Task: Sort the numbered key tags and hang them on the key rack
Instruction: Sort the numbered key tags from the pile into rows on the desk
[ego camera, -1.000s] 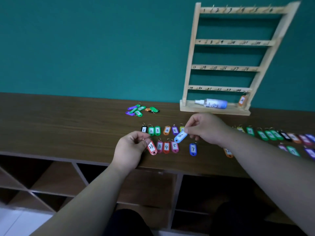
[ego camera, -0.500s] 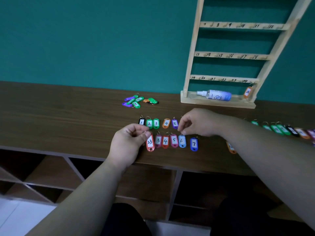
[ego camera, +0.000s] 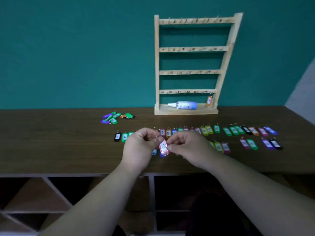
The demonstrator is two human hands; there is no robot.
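A red key tag marked 23 (ego camera: pixel 163 147) hangs above the table edge, pinched at its ring by my left hand (ego camera: pixel 140 147) and at its side by my right hand (ego camera: pixel 186 147). Behind and beside my hands, rows of coloured numbered tags (ego camera: pixel 235 130) lie on the brown table (ego camera: pixel 59 142), partly hidden by my hands; a black tag (ego camera: pixel 117 136) starts the far row. The wooden key rack (ego camera: pixel 192 48) stands against the wall with numbered hooks. One orange tag (ego camera: pixel 209 100) hangs on its bottom right hook.
A small pile of purple and green tags (ego camera: pixel 115 117) lies left of the rack. A white spray bottle (ego camera: pixel 184 105) lies on the rack's base. Open shelf compartments (ego camera: pixel 51 193) sit under the table's front edge.
My right hand has let go of the blue tag 6, set in the near row, and moved left to the red tag 23. My left hand has lifted that tag. The view has tilted up.
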